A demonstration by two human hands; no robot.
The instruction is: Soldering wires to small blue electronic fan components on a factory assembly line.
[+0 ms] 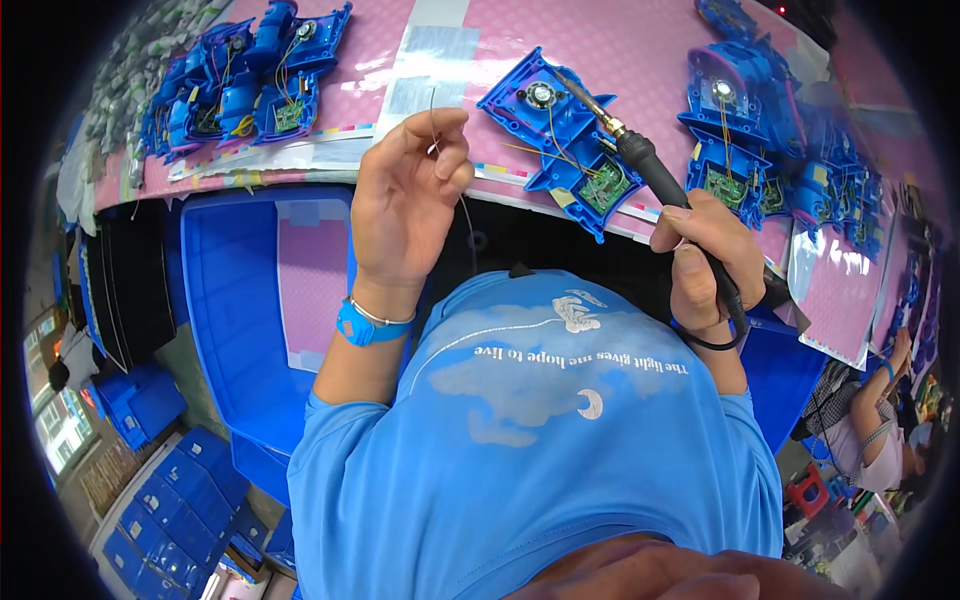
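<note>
A blue plastic housing point(560, 130) lies opened on the table in front of me. One half carries a small round speaker point(540, 95), the other a green circuit board point(604, 187), and thin wires run between them. My right hand point(718, 250) is closed around a soldering iron point(645, 160) with a black handle; its metal tip points up and left, over the housing. To the left of the housing, my left hand point(405, 210) pinches a thin strand of solder wire point(468, 225). Its end sticks up above the fingers, and the rest hangs down toward my lap.
More blue housings with boards and wires are grouped at the left point(240, 85) and right point(740, 120) of the pink-covered table point(400, 30). A large blue bin point(230, 300) stands below the table's edge at left. At far right, another person's arm point(880, 400) shows.
</note>
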